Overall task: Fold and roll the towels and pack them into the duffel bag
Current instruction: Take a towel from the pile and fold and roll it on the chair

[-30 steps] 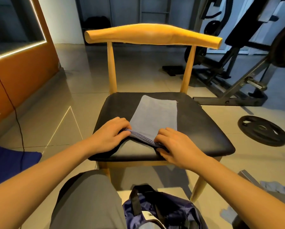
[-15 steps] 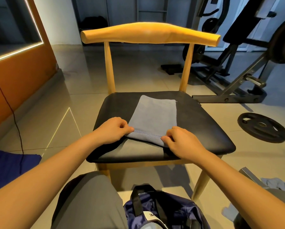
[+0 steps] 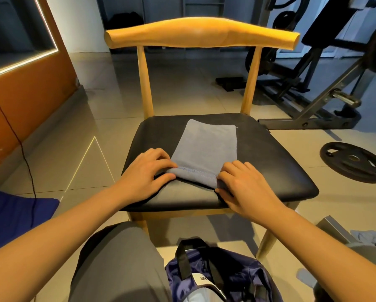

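The towel (image 3: 206, 144) lies as a narrow grey-blue strip down the middle of the black chair seat (image 3: 270, 162), its far end flat near the backrest and its near end turned over into the first small lap of a roll, stitched hem facing up. The left hand (image 3: 143, 177) pinches the left end of that lap, fingers curled on top and thumb beside it on the seat. The right hand (image 3: 246, 186) grips the right end the same way, knuckles bent over the fold. The step in hand looks like the start of rolling, with nearly the whole length left to go.

The strip is not square: its left edge slants outward toward the near side while its right edge runs straight. If both hands push at the same rate, the roll may well cone or spiral off to one side. The first lap also looks loose, and a slack core would probably spring open later. On the smooth seat, the cloth might slide away rather than wind up.

The navy duffel bag (image 3: 232, 277) sits on the floor just near of the chair, by the person's knee. A weight plate (image 3: 355, 162) lies on the floor to the right.
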Demonstrator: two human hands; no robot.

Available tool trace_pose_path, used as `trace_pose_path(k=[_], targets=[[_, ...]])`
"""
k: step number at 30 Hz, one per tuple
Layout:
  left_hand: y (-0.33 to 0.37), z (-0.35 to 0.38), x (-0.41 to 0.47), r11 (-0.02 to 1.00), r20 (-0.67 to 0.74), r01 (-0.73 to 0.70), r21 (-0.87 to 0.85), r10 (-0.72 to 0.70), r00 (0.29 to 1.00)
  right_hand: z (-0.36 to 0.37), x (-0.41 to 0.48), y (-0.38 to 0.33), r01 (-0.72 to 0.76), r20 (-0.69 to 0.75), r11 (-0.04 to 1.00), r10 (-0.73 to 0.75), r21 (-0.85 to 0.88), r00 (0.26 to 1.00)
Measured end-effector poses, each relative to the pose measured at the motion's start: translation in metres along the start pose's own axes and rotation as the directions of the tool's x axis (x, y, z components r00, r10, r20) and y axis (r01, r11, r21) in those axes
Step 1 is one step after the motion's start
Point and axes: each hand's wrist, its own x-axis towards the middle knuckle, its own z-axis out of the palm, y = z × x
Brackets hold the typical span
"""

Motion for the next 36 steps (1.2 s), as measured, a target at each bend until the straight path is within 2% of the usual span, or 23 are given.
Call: trace_pose_path(k=[3,4,5,7,9,11,13,15,18,20,22,23,25,27,29,32,34,36], targets=[[0.003,0.002,0.01,0.999,0.006,0.048,-0.016,-0.048,0.999,0.005,0.004,0.001,-0.08,0.024,0.995,0.079,0.05,0.997],[0.005,0.002,0.012,0.997,0.016,0.067,-0.026,-0.066,0.998,0.004,0.006,0.002,-0.124,0.019,0.985,0.123,0.119,0.992],[0.006,0.002,0.015,0.996,0.034,0.087,-0.036,-0.086,0.996,0.001,0.008,0.004,-0.185,0.036,0.958,0.182,0.22,0.983],[0.009,0.001,0.017,0.991,0.08,0.124,-0.044,-0.12,0.99,-0.003,0.011,0.011,-0.326,0.128,0.821,0.302,0.468,0.945],[0.013,-0.001,0.018,0.988,0.105,0.146,-0.039,-0.141,0.984,-0.005,0.012,0.014,-0.364,0.179,0.742,0.321,0.563,0.93],[0.016,-0.003,0.019,0.984,0.103,0.178,-0.027,-0.174,0.979,-0.004,0.012,0.013,-0.345,0.174,0.727,0.302,0.594,0.937],[0.019,-0.002,0.023,0.969,0.1,0.249,0.008,-0.248,0.963,0.0,0.012,0.013,-0.329,0.145,0.782,0.299,0.529,0.943],[0.02,0.0,0.028,0.942,0.085,0.333,0.029,-0.335,0.938,0.006,0.012,0.013,-0.278,0.063,0.89,0.274,0.361,0.96],[0.02,0.003,0.035,0.898,0.017,0.437,-0.052,-0.436,0.9,0.007,0.011,0.012,-0.185,-0.016,0.971,0.189,0.151,0.982],[0.022,0.004,0.034,0.898,-0.06,0.414,-0.148,-0.426,0.903,0.005,0.009,0.013,-0.122,-0.007,0.99,0.123,0.076,0.992],[0.022,0.005,0.029,0.954,-0.155,0.261,-0.144,-0.283,0.947,0.006,0.009,0.015,-0.07,-0.013,0.997,0.07,0.016,0.997],[0.021,0.005,0.025,0.977,-0.172,0.168,-0.129,-0.189,0.967,0.007,0.01,0.017,-0.067,-0.025,0.998,0.068,0.014,0.997],[0.017,0.006,0.016,0.996,-0.113,0.036,-0.082,-0.045,0.993,0.008,0.013,0.021,-0.092,-0.038,0.995,0.094,0.045,0.995],[0.009,0.006,0.011,1.0,-0.036,0.004,-0.025,-0.005,0.999,0.007,0.016,0.022,-0.117,0.005,0.991,0.117,0.07,0.993],[0.006,0.004,0.011,1.0,-0.026,0.024,-0.003,-0.025,0.999,0.005,0.021,0.023,-0.133,0.056,0.988,0.13,0.073,0.99],[0.01,0.002,0.021,0.997,0.016,0.07,-0.014,-0.07,0.997,0.005,0.025,0.022,-0.153,-0.036,0.98,0.159,0.126,0.987],[0.01,0.001,0.03,0.989,0.078,0.138,-0.055,-0.133,0.988,0.006,0.027,0.019,-0.115,-0.093,0.975,0.134,0.189,0.987],[0.009,0.0,0.038,0.971,0.144,0.222,-0.086,-0.208,0.967,0.007,0.029,0.018,-0.086,-0.075,0.971,0.105,0.223,0.992]])
